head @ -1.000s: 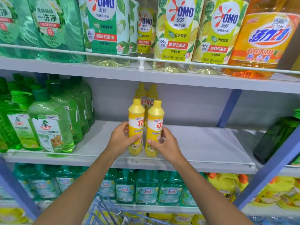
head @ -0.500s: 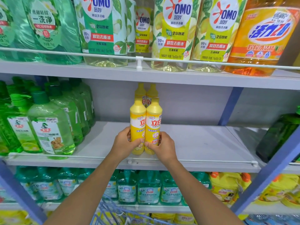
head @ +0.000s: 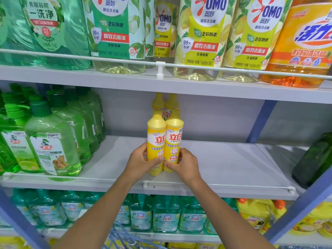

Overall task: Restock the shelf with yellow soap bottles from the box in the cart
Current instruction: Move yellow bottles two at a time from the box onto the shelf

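Yellow soap bottles, upright and touching, are on the middle shelf, the left hand curled round one, the right hand round the other. Best slide both squarely toward the rear pair at twelve o'clock, labels forward, before letting go.

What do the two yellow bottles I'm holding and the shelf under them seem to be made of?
Yellow bottles: likely opaque plastic, smooth with a soft sheen, ridged moulded caps, glossy printed labels. Shelf: probably painted metal, matte pale grey, thin edge; the look leaves laminated board open.
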Demonstrator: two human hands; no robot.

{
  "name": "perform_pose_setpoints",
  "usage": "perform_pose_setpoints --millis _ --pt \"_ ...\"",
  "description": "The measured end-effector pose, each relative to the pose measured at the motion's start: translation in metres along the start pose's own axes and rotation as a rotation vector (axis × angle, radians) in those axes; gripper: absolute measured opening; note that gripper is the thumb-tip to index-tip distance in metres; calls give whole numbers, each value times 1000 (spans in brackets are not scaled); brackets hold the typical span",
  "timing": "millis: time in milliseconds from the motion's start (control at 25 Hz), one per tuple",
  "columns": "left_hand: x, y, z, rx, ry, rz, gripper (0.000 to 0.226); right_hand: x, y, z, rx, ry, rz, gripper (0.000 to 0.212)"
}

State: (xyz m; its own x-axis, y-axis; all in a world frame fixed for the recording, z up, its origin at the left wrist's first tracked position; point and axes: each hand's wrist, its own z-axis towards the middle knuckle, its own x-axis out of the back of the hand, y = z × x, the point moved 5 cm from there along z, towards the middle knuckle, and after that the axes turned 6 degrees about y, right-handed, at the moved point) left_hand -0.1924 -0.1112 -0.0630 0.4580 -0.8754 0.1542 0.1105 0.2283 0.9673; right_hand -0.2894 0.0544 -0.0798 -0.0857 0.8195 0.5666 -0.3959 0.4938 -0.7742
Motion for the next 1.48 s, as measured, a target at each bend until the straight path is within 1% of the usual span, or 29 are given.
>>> perform_pose_setpoints --millis 160,280,400,600,760,880,960,1200,1480 --pt "5 -4 10 3 22 14 66 2 1 1 10 -43 26 60" --pt "7 -7 11 -3 109 55 64 5 0 -3 -3 -100 147 60" --pt "7 -7 10 -37 152 96 63 5 -2 -3 -31 -134 237 57" --pt "10 -8 22 -63 159 110 59 -3 0 7 -45 -84 254 55" --pt "7 -17 37 -13 216 170 60 -11 -1 21 -59 -18 278 60" --pt "6 -24 46 -4 233 161 58 -19 0 31 -80 7 306 61" --pt "7 -28 53 -5 217 135 58 -23 3 39 -92 19 306 61" --pt "8 -35 70 14 94 90 55 -28 8 53 -94 34 292 59" --pt "6 -35 76 -3 206 120 52 -26 9 60 -88 64 268 58"
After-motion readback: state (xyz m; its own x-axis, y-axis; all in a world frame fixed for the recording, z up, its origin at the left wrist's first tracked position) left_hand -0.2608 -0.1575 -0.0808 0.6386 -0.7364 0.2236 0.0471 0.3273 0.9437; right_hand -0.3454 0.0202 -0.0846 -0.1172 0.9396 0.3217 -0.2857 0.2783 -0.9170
